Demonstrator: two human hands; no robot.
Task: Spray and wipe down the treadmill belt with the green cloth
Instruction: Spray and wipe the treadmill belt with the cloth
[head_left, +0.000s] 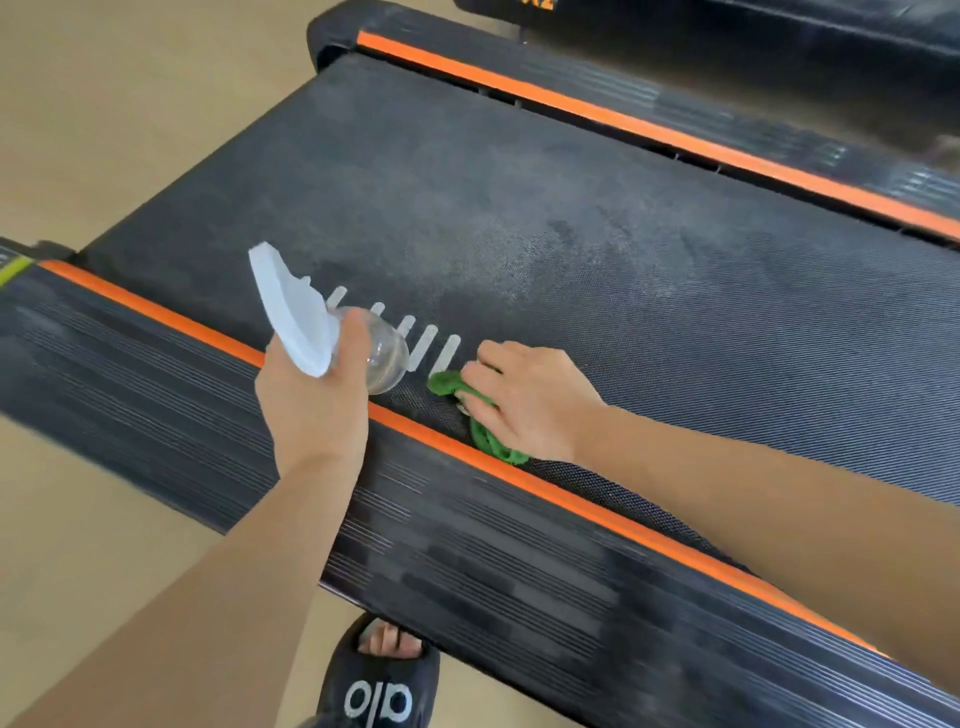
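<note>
Wipe step under way. Belt (519, 208) w/ pale damp patches near centre, toward 1 o'clock of cloth. Cloth (483, 415) bunched on belt's near edge, touching orange strip (441, 441). R hand (524, 400) pressing cloth flat, fingers bent over it, pointing to 9 o'clock; partly gripping, by the look of it. L hand (311, 405) clenched round bottle (374, 358), held above near rail (156, 364), nozzle toward 11 o'clock. White marks (431, 348) at 11 o'clock of cloth. Next, probably: sweep cloth toward 1 o'clock across damp patches w/ steady pressure; respray dry areas.
</note>
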